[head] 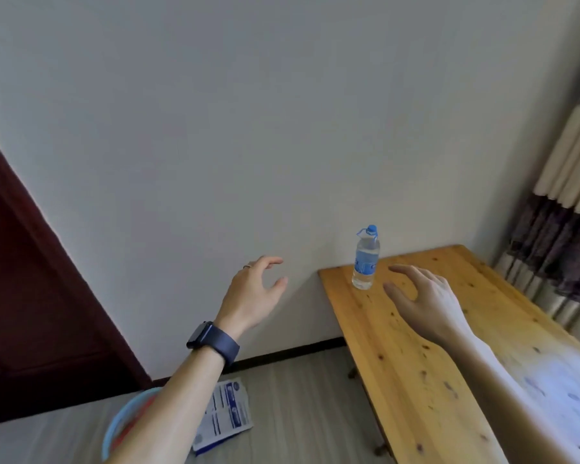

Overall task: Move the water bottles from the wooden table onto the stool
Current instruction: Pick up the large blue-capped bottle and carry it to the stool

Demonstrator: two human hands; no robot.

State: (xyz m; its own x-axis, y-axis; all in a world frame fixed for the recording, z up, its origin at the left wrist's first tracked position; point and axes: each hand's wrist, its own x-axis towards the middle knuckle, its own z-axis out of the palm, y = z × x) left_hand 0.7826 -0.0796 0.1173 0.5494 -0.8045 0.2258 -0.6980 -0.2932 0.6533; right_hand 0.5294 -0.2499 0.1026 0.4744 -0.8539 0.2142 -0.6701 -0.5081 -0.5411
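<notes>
A clear water bottle (365, 259) with a blue cap and blue label stands upright near the far left corner of the wooden table (432, 356). My right hand (422, 299) hovers over the table just right of the bottle, fingers spread and loosely curved, holding nothing and a short gap away from it. My left hand (255, 293) is raised in the air left of the table in front of the wall, also empty with relaxed fingers; a dark watch sits on its wrist. A round blue-rimmed thing (121, 426) at the bottom left, partly hidden by my left arm, may be the stool.
A blue and white printed packet (226, 416) lies on the floor beside the blue-rimmed thing. A dark red door (31, 296) is at left, a patterned curtain (563, 222) at right behind the table. A pale wall stands straight ahead.
</notes>
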